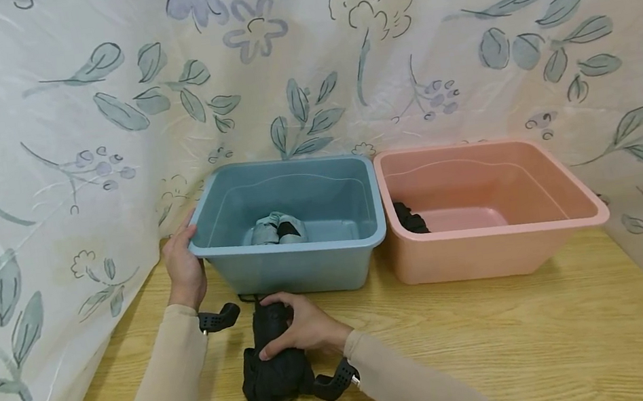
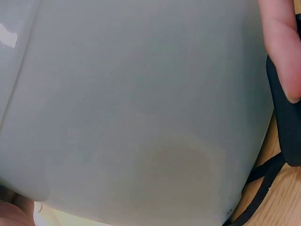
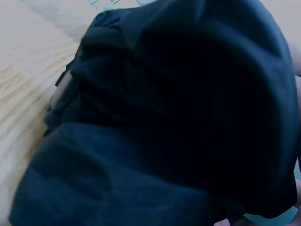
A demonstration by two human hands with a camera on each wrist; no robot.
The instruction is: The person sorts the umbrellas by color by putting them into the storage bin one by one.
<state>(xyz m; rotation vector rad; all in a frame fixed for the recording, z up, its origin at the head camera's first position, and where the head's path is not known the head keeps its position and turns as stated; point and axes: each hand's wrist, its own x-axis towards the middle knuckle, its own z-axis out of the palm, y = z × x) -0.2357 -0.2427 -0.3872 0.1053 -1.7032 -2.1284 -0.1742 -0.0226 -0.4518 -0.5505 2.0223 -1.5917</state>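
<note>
My right hand [image 1: 308, 325] grips a black folding umbrella [image 1: 278, 378] by its narrower upper part, just in front of the blue bin. Loose, crumpled fabric bunches toward the near end, and dark folds of the umbrella [image 3: 141, 117] fill much of the right wrist view. A thin black strap [image 2: 263, 193] loops from its far end, beside the bin's base. My left hand [image 1: 185, 264] holds the left end of the blue bin [image 1: 300, 268] at its rim. The bin's plain wall takes up most of the left wrist view.
Inside the blue bin lies a pale green bundle [image 1: 267, 231] with a black patch. A pink bin [image 1: 477, 254] stands close on its right, with a black cloth-like item [image 1: 409, 219] at its left end. A floral sheet [image 1: 302, 59] hangs behind the wooden table [image 1: 501, 339].
</note>
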